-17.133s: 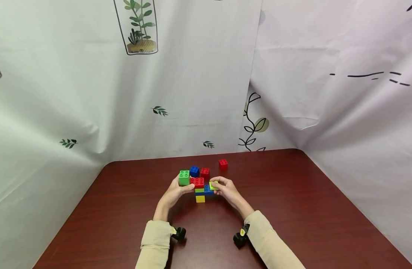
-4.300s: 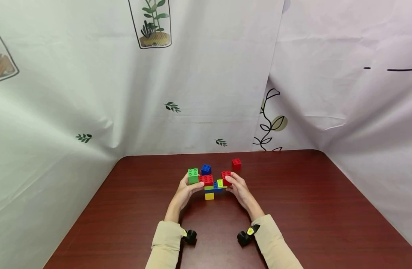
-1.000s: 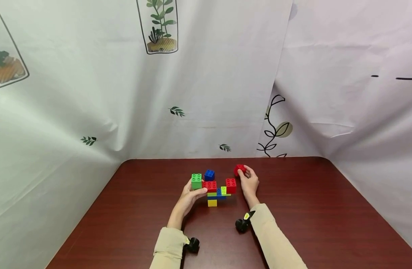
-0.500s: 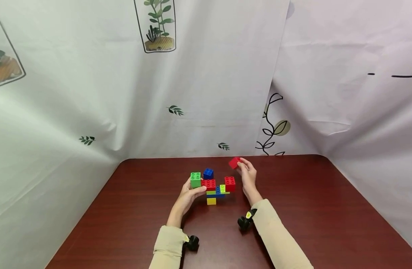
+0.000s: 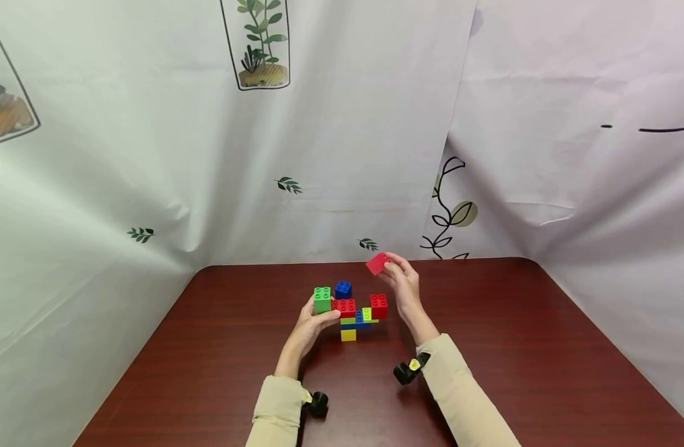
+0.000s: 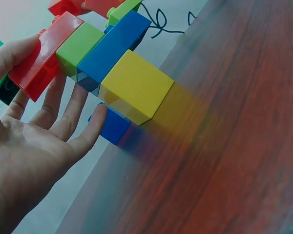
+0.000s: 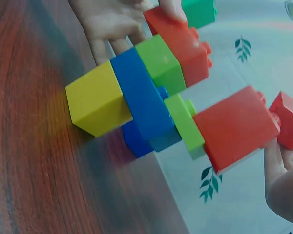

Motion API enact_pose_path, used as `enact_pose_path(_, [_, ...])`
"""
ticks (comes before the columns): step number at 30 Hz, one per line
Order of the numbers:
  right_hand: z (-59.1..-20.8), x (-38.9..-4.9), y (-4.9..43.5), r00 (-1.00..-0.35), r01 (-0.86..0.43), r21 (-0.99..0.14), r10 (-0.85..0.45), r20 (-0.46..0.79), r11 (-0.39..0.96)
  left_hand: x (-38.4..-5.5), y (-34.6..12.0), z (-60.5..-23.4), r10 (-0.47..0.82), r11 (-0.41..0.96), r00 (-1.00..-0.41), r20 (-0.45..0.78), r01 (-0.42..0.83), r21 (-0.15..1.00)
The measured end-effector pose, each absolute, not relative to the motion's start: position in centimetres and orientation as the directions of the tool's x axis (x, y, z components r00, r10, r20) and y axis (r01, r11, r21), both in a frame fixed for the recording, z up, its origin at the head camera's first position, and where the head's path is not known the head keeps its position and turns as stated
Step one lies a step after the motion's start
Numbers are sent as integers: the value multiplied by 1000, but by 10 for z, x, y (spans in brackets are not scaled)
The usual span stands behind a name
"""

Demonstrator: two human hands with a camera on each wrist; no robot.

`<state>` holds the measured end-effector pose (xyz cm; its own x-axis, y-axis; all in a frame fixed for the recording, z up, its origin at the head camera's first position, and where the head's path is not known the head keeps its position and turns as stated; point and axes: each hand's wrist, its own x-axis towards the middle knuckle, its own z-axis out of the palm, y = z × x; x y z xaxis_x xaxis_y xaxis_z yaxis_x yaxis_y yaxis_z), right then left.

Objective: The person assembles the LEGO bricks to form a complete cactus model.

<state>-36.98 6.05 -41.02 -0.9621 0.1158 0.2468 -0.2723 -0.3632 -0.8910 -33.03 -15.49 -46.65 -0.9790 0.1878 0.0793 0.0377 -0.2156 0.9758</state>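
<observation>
My left hand grips a built piece of toy building bricks, its thumb on a red brick. The piece has a yellow brick at the bottom, then a long blue brick and a lime brick. A bright green brick tops the left end; at the right end a second red brick sits on a thin lime brick. My right hand pinches a separate, tilted red brick between thumb and fingers, above the right end.
A loose blue brick lies on the dark red-brown table, behind the built piece. A pale printed cloth hangs behind the table and along its sides. Each wrist wears a small black camera.
Over the last second my right hand has lifted the red brick from the back of the table and brought it left. Earlier, a red brick was added at the right end. My left hand keeps its grip.
</observation>
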Motion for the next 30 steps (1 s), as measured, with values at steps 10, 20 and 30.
enact_pose_path(10, [-400,-355,57,-966,-226,-875,-17,258,-427,-332,-153,-467,196,-213,-976,93,50,976])
enact_pose_path(20, [-394,-348,50,-957,-221,-909,-101,272,-354,-333,-154,-469,160,-246,-983,89,48,968])
enact_pose_path(30, [-395,-345,49,-935,-247,-936,-193,298,-253,-334,-154,-471,174,-245,-979,104,60,968])
